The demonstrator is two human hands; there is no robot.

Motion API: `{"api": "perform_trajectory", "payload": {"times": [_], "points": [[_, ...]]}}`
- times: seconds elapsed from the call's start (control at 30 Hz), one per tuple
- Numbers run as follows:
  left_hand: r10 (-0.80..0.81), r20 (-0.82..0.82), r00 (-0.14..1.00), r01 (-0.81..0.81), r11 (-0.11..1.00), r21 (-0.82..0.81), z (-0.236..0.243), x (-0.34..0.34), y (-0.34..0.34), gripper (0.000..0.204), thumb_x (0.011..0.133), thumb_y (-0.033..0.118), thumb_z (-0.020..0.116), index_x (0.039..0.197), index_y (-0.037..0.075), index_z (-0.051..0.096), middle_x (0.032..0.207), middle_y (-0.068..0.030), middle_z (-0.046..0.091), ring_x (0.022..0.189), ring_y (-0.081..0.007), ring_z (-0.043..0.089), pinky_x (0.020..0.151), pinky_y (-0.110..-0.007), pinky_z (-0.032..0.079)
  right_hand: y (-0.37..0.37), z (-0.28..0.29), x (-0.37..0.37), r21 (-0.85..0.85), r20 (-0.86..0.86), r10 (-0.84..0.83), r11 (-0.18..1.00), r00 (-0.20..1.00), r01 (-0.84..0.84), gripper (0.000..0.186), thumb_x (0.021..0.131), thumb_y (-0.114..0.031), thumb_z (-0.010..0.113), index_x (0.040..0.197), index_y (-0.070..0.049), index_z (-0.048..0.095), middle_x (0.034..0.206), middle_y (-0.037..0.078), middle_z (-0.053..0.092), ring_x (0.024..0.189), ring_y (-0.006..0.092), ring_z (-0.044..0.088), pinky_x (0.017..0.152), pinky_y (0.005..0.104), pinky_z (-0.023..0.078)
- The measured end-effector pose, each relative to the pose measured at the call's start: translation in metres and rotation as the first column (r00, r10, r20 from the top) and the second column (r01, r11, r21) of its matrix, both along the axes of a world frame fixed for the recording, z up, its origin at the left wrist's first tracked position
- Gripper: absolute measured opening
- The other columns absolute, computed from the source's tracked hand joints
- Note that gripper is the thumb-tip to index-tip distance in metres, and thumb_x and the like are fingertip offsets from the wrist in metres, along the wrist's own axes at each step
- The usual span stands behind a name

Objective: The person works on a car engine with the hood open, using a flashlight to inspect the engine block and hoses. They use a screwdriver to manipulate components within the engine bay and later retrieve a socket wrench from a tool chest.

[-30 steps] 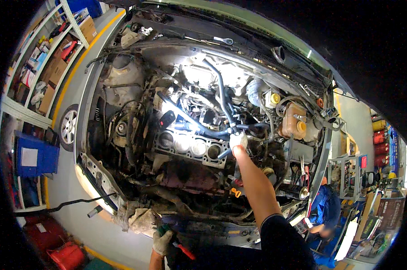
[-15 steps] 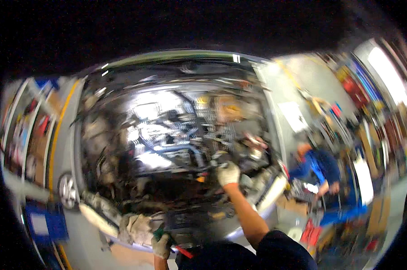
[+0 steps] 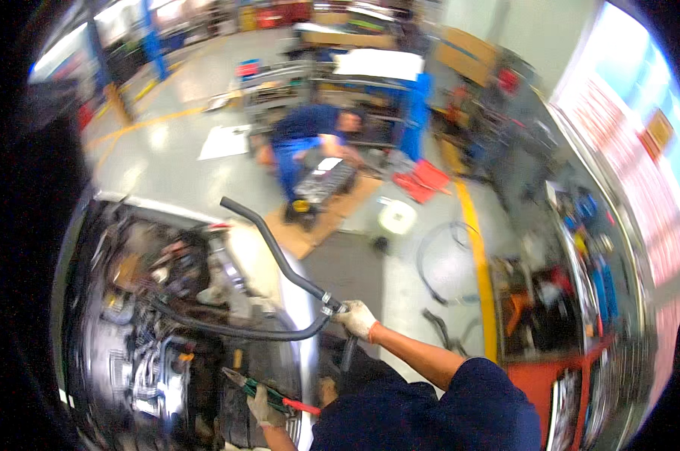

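Note:
In a cotton glove, my right hand (image 3: 356,319) grips a black rubber hose assembly (image 3: 276,263) at its junction, beside two metal clamps. Its long bent branches reach left across the bumper and engine bay, and a shorter end hangs below my hand. My left hand (image 3: 265,406), also gloved, is closed on pliers (image 3: 250,386) with green and red handles, low over the front of the car. The engine bay (image 3: 129,331) fills the lower left, blurred.
A co-worker (image 3: 299,135) in blue crouches over an engine part (image 3: 325,184) on cardboard (image 3: 359,199). Nearby are a white container (image 3: 396,216), red items (image 3: 423,180) and loose hoses on the floor. A red tool cart (image 3: 532,383), yellow floor line (image 3: 479,263) and shelving stand right and behind.
The view has swung right from the engine bay toward the shop floor. My right hand has lifted the hose assembly out over the bumper; my left still holds the pliers.

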State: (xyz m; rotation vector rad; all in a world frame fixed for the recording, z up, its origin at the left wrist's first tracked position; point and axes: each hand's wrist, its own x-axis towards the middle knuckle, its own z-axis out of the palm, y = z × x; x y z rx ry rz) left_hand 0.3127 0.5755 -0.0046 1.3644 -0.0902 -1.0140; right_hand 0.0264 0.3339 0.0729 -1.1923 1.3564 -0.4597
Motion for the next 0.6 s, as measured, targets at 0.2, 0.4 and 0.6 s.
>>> {"api": "perform_trajectory", "payload": {"times": [0.2, 0.4, 0.6], "points": [[-0.477, -0.259, 0.840, 0.441, 0.878, -0.187, -0.062, -0.090, -0.026, 0.041, 0.103, 0.016, 0.061, 0.140, 0.000, 0.050, 0.094, -0.0131, 0.067, 0.065, -0.0302, 0.069, 0.057, -0.053, 0.063, 0.164, -0.063, -0.228, -0.017, -0.268, -0.477, 0.871, 0.837, 0.490, 0.041, 0.086, -0.043, 0.077, 0.094, -0.003, 0.075, 0.078, 0.014, 0.072, 0.071, 0.0242, 0.068, 0.070, 0.0422, 0.055], [-0.733, -0.279, 0.621, 0.697, 0.679, -0.232, -0.039, -0.258, -0.030, 0.040, 0.103, 0.028, 0.065, 0.131, 0.000, 0.057, 0.094, -0.0129, 0.069, 0.072, -0.0302, 0.070, 0.067, -0.050, 0.063, 0.318, -0.053, -0.397, 0.023, 0.072, -0.966, 0.252, 0.250, 0.967, 0.022, 0.087, -0.020, 0.077, 0.076, -0.004, 0.066, 0.063, 0.006, 0.060, 0.054, 0.0170, 0.060, 0.051, 0.0360, 0.049], [-0.874, -0.041, 0.484, 0.869, 0.485, -0.095, -0.008, -0.421, -0.041, 0.025, 0.098, 0.024, 0.070, 0.100, 0.000, 0.062, 0.085, -0.0143, 0.067, 0.068, -0.0342, 0.069, 0.064, -0.056, 0.061, 0.373, -0.069, -0.586, -0.096, 0.268, -0.937, -0.259, -0.226, 0.961, 0.014, 0.085, -0.009, 0.074, 0.078, -0.007, 0.063, 0.062, 0.003, 0.054, 0.050, 0.0148, 0.050, 0.048, 0.0354, 0.041]]}}
